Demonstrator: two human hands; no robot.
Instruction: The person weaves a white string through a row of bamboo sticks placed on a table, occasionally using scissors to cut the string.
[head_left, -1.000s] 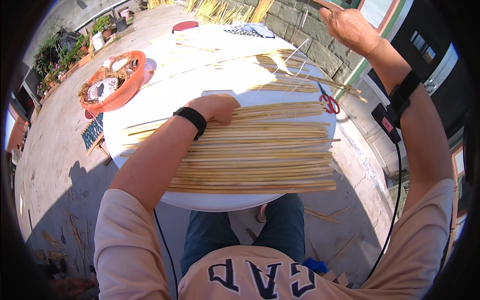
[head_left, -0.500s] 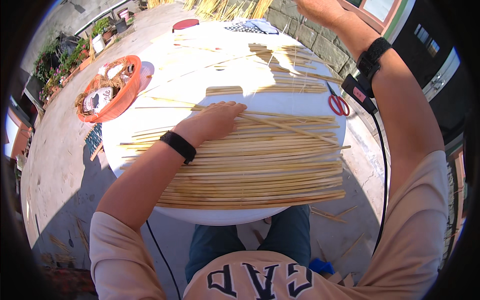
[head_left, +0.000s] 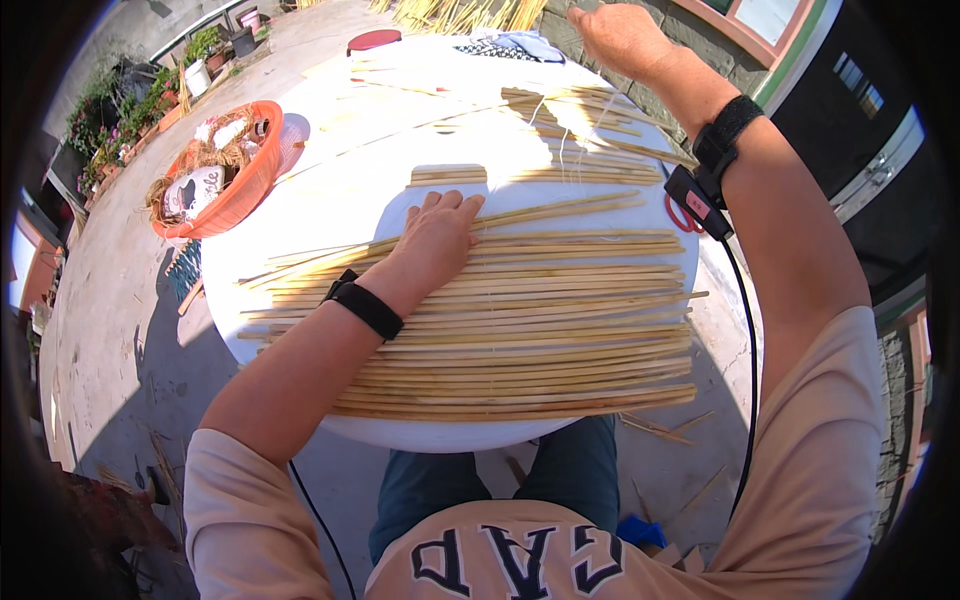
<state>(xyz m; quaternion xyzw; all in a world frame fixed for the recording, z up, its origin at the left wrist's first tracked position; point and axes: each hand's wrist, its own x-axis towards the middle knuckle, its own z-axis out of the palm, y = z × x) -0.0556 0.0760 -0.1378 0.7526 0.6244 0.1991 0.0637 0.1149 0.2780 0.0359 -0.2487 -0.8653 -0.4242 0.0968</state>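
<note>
The step in hand looked to be binding straw-coloured stalks (head_left: pixel 540 330) side by side into a flat mat. They lay in a close row on the near half of a round white table (head_left: pixel 325 210), just in front of the person. The left hand (head_left: pixel 440 235) rested on the row's far edge, its fingers bent and close together over a few slanting loose stalks (head_left: pixel 575 208). The right hand (head_left: pixel 622 42) was raised toward the far right, well apart from the row, its fingers drawn in; whether they pinched a thread could not be told. The next move seemed to call for keeping the edge stalk pressed straight against its neighbours while a thread was drawn snug.

The stalks were slender, smooth and rod-like, pale yellow with browner streaks, their ends uneven. Fine white thread (head_left: pixel 563 150) trailed in loose curves near more stalks (head_left: pixel 590 172) beyond. Red-handled scissors (head_left: pixel 684 215) lay at the right rim, partly hidden by the right arm's gear. To the left, a glossy orange plastic basket (head_left: pixel 265 172) held shaggy, fibrous bits.
</note>
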